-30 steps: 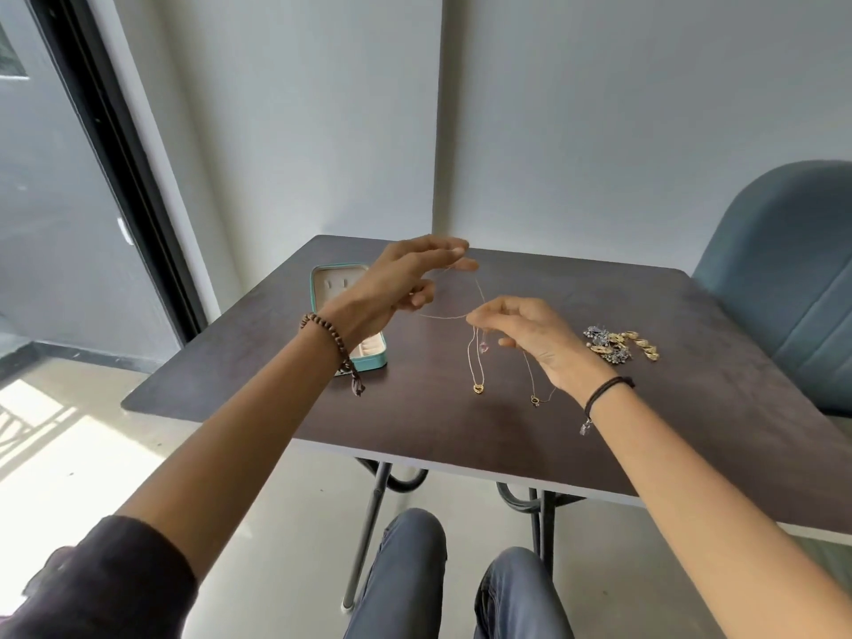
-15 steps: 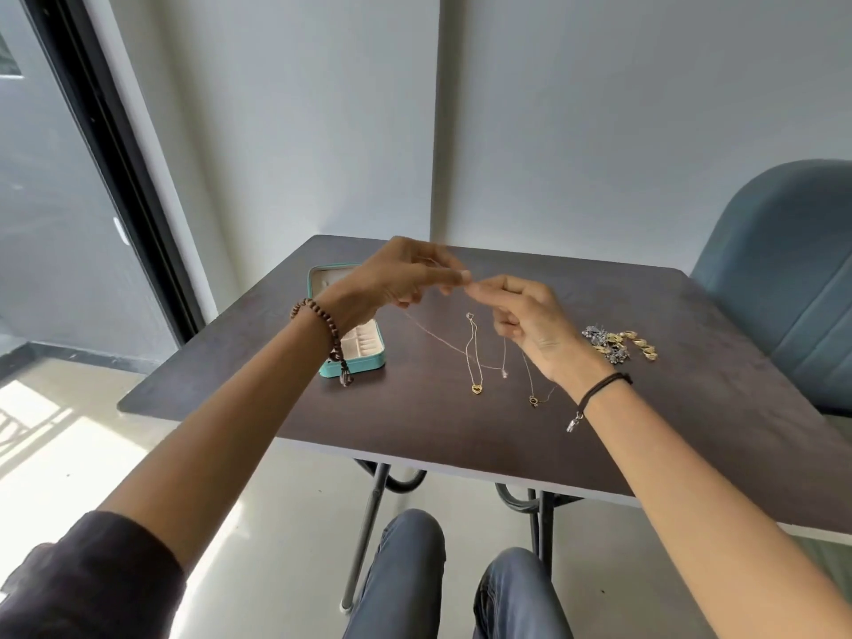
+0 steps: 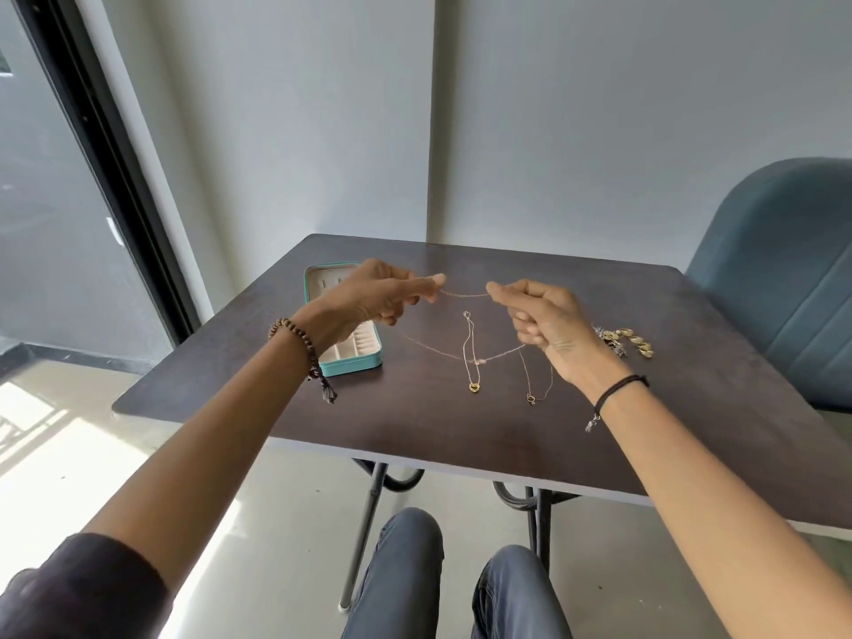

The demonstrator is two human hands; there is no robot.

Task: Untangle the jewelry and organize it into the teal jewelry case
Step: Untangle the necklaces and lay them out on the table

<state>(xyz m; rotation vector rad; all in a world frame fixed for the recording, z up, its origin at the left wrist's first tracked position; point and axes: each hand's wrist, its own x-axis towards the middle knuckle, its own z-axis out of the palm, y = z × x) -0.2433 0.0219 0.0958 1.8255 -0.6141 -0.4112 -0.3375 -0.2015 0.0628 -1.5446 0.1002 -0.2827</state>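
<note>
Above the table point(image 3: 415, 431), the left hand point(image 3: 382, 297) and right hand point(image 3: 544, 320) each hold a pinching grip on a thin chain point(image 3: 463, 295) stretched between them. Two necklaces point(image 3: 474, 387) lie on the table below. The open case point(image 3: 355, 365) sits under the left hand, and a jewelry pile point(image 3: 622, 341) lies beside the right.

bright daylight from left | glare on floor point(image 3: 41, 435) | sharp | wide-angle edge distortion
</note>
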